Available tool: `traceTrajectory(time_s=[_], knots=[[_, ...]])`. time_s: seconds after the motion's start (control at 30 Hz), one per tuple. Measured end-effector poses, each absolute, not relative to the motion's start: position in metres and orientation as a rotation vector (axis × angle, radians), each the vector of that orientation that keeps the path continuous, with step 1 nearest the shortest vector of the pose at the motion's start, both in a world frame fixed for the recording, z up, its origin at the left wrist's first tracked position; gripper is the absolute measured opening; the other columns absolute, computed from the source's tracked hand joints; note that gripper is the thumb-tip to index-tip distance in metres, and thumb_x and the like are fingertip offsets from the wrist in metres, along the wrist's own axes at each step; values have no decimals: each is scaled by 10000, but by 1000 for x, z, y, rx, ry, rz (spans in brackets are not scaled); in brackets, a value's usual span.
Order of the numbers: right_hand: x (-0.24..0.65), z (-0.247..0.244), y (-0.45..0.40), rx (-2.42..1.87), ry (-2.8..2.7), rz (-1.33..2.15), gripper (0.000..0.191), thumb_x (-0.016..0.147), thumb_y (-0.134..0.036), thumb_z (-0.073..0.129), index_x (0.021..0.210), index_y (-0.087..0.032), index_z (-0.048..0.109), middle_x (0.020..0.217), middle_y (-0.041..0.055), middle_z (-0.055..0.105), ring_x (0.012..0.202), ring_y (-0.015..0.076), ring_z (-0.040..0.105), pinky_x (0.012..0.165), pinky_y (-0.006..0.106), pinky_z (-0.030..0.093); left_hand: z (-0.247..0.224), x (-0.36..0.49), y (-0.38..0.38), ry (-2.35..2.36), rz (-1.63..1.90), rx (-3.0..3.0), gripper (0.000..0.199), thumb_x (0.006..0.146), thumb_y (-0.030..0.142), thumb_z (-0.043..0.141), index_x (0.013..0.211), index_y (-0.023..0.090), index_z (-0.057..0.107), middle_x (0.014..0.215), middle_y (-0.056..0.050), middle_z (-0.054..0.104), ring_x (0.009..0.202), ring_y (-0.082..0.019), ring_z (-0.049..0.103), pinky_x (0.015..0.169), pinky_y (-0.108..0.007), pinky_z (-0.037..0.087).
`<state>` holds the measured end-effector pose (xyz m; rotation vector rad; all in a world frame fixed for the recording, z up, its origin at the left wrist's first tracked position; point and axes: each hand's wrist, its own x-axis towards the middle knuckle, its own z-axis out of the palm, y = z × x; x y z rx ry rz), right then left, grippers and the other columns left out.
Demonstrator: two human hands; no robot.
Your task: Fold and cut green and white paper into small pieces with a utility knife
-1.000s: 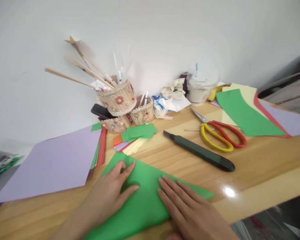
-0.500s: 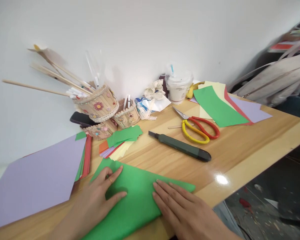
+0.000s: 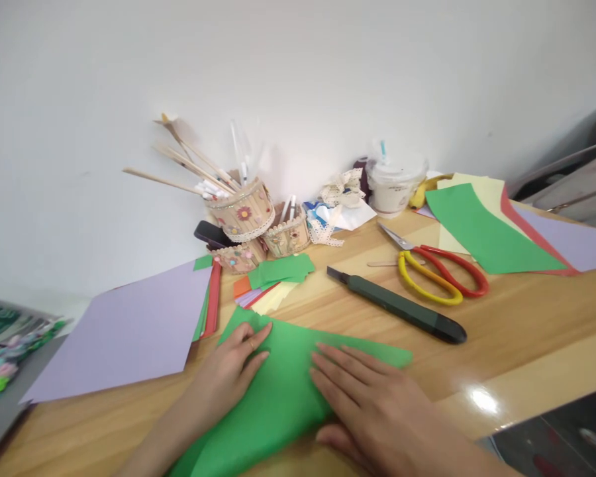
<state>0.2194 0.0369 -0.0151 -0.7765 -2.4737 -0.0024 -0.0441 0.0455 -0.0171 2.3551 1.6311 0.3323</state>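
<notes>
A folded sheet of green paper (image 3: 283, 391) lies at the near edge of the wooden table. My left hand (image 3: 236, 364) rests on its left part, thumb and forefinger apart, a thin ring on one finger. Flat across the right part lies my right hand (image 3: 362, 391), fingers stretched out, its thumb lower down by the paper's near edge. Beyond the sheet is a dark green utility knife (image 3: 402, 305) with a bit of blade out. Scissors (image 3: 432, 265) with one yellow and one red handle lie behind the knife, partly open.
Purple paper (image 3: 129, 324) tops a stack at the left. Small cut strips (image 3: 281, 271) lie below the decorated stick pen holders (image 3: 241, 215). Against the wall stand a lidded cup (image 3: 395, 189) and a lace bow (image 3: 342, 189). Coloured sheets (image 3: 491, 232) fan out at the right.
The view has swung left, so things appear further right and a grey surface shows at the left edge. My right hand's thumb now shows; both hands stay on the green paper.
</notes>
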Motion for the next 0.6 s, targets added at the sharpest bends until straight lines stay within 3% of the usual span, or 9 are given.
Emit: traceTrajectory(time_s=[0.2,0.4,0.6], knots=[[195,-17,49,-750,-2774,167,894,760,-752,453,1270,-25,560,1339,212,492,1254,306,469,1015,435,430,-17,-44,45,1626,308,2323,398,978,300,396,1340,202,531,925,-51,566,850,-185,613,829,-344,526],[200,-30,44,-791,-2786,278,901,745,-739,493,1329,-53,510,1399,214,416,1298,299,419,1042,432,404,-19,-47,46,1614,267,2337,435,978,311,402,1388,188,475,969,-69,564,878,-196,614,840,-353,522],[200,-35,43,-778,-2742,251,900,734,-744,509,1323,-63,523,1387,205,454,1286,287,450,1039,410,414,-17,-46,45,1613,251,2347,435,984,331,390,1393,203,470,982,-69,571,882,-197,620,839,-354,525]])
